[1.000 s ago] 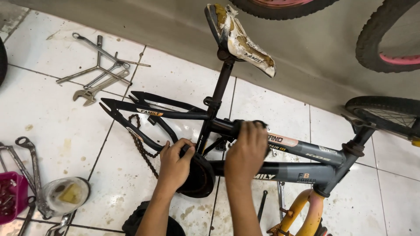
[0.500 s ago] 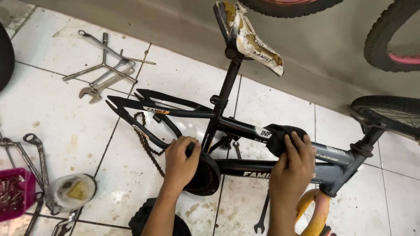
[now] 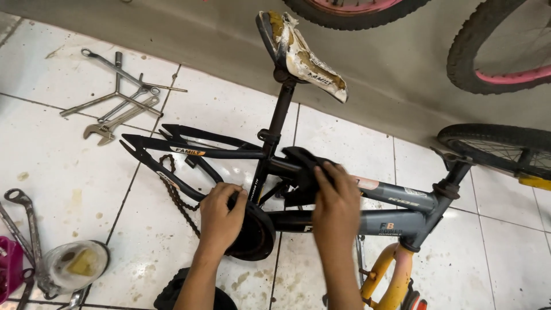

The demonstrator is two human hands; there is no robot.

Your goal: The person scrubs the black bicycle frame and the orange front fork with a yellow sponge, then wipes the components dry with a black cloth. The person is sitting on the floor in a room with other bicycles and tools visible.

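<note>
A small bicycle frame [image 3: 396,221], black at the rear and grey at the front, stands on the tiled floor without a rear wheel. Its torn saddle [image 3: 301,54] sticks up at the top. A loose chain [image 3: 175,192] hangs by the rear stays. My left hand [image 3: 221,218] grips the black round chainring guard [image 3: 255,235] at the crank. My right hand [image 3: 336,201] presses a black cloth [image 3: 301,166] onto the frame's upper tube, just behind the seat tube.
Several wrenches [image 3: 117,97] lie on the tiles at the upper left. More wrenches [image 3: 23,229], a round tub [image 3: 74,264] and a pink box [image 3: 6,270] sit at the lower left. A front wheel [image 3: 499,146] and yellow fork [image 3: 396,275] are on the right, other tyres [image 3: 493,77] by the wall.
My right hand has slid the black cloth leftwards along the upper tube, from near the head end back toward the seat tube. My left hand stays on the chainring guard.
</note>
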